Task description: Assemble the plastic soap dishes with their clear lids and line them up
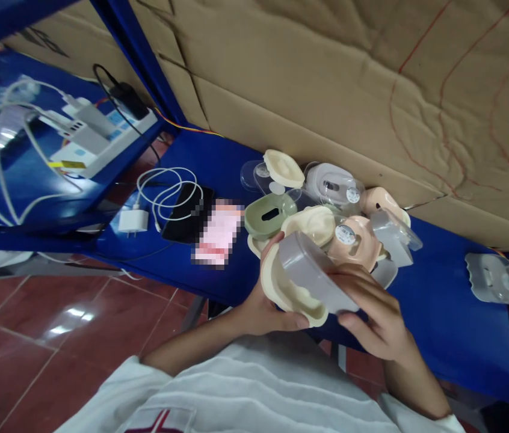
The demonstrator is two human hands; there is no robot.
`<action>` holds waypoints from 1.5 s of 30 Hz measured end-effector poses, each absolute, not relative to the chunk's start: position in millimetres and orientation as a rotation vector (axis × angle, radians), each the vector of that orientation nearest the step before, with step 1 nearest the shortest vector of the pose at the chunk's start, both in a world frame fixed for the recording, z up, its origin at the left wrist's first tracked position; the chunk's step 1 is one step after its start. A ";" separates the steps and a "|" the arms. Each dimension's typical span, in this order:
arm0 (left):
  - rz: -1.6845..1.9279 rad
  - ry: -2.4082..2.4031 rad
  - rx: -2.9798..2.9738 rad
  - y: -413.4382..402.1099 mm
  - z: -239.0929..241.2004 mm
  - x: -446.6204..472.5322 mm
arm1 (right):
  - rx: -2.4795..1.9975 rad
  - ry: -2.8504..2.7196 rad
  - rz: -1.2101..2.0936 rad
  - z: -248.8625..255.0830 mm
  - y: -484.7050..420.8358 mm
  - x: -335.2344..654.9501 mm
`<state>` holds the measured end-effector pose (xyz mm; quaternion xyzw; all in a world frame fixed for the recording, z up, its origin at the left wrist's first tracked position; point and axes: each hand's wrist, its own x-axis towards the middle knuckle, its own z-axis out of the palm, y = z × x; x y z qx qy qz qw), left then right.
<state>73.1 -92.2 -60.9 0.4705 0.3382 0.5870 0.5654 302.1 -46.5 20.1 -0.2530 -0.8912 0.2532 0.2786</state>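
Observation:
My left hand (pixel 263 310) is closed around a cream plastic tray (pixel 277 281) with a wavy rim and a hollow inside. Gripped in my right hand (pixel 378 316) is a grey plastic cover (pixel 311 270), tilted over the tray; whether the two parts touch is hard to tell. Just beyond my hands lies a pile of similar parts: a green shell with a dark slot (pixel 254 218), a cream tray (pixel 315 222), a peach shell (pixel 358 240) with a round label, and a grey shell (pixel 326 180) with a clear piece.
A white charger (pixel 133 219) with a coiled cable, a black phone (pixel 182 219) and a blurred-out pink screen (pixel 219 231) lie left on the blue table (pixel 444 319). A power strip (pixel 101 147) stands further left. Cardboard (pixel 304 78) walls the back. A translucent part (pixel 491 278) sits far right.

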 end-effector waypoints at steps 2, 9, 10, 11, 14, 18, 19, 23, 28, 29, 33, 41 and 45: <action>1.367 0.894 1.224 -90.1 -57.4 67.4 | -0.762 -2.290 0.521 19.8 -35.9 313.4; 1.482 1.262 1.534 -33.4 -34.7 32.7 | -1.244 -2.335 -0.248 12.6 6.8 347.6; 1.503 1.250 1.551 -17.7 -32.2 27.0 | -1.295 -2.305 -0.316 11.1 12.8 362.4; 1.499 1.226 1.559 -0.8 -30.6 21.6 | -1.349 -2.241 -0.380 9.2 19.0 382.8; 1.478 1.159 1.615 52.6 -32.9 8.5 | -1.614 -1.921 -0.530 -4.5 37.8 473.1; 1.387 1.254 1.705 111.7 -45.4 -1.9 | -2.390 -1.158 -0.433 -50.3 41.5 601.9; 1.359 1.288 1.740 121.1 -47.7 -3.9 | -2.521 -1.002 -0.335 -64.4 36.2 623.9; 1.237 1.461 1.907 134.8 -50.0 -10.5 | -2.475 -1.003 -0.358 -108.7 8.4 661.4; 1.146 1.695 1.953 128.2 -51.3 -13.4 | -2.411 -0.984 -0.481 -116.7 2.5 657.4; 1.128 1.723 1.951 127.6 -52.8 -13.9 | -2.391 -1.005 -0.459 -115.2 3.4 656.8; 1.139 1.737 1.937 130.4 -63.3 -19.8 | -2.221 -1.120 -0.441 -113.3 5.8 660.8; 1.239 1.591 1.875 137.7 -85.3 -27.1 | -1.885 -1.258 -0.565 -119.0 24.9 653.4; 1.250 1.601 1.850 132.3 -71.6 -26.8 | -1.840 -1.365 -0.496 -109.6 25.5 636.7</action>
